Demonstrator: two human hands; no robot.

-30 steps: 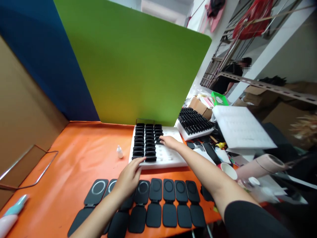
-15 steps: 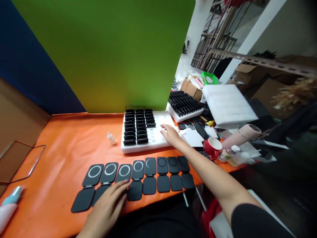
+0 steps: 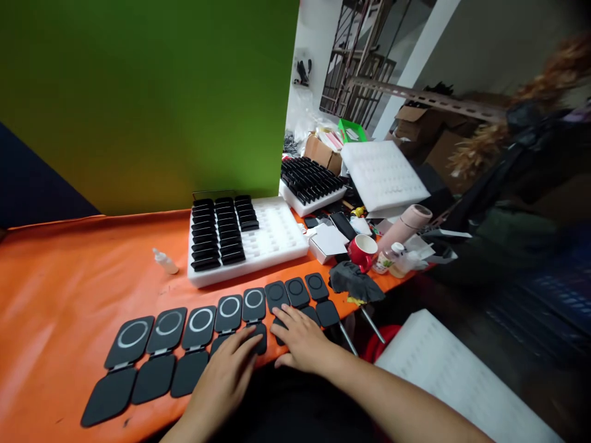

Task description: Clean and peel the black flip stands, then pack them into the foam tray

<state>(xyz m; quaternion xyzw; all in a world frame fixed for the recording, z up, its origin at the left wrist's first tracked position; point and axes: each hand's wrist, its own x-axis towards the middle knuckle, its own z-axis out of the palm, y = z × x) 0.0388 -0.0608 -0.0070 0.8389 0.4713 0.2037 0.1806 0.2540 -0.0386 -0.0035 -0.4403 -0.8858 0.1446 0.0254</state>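
A row of several black folding charger pads [image 3: 154,378] lies opened flat along the front of the table. Those on the left and in the middle carry light rings; the rings on the right ones are dark. My left hand [image 3: 226,372] rests with fingers extended over the lower halves of the middle pads, partly covering them. Beside it, my right hand [image 3: 300,335] lies on the lower halves of the pads further right, its fingers apart. Nothing shows held in either hand. Behind the row, a white foam tray [image 3: 277,246] holds upright folded black pads [image 3: 228,231] in its left columns.
A small white dropper bottle [image 3: 165,261] stands left of the tray. To the right are a white box [image 3: 327,241], a red mug [image 3: 362,251], a pink thermos [image 3: 406,226] and a dark cloth [image 3: 355,282]. Another filled foam tray [image 3: 314,183] sits behind. A green panel [image 3: 152,98] rises at the back.
My right hand has come back from the foam tray down to the row of pads. My left hand has shifted right along the row. The view has turned to the right.
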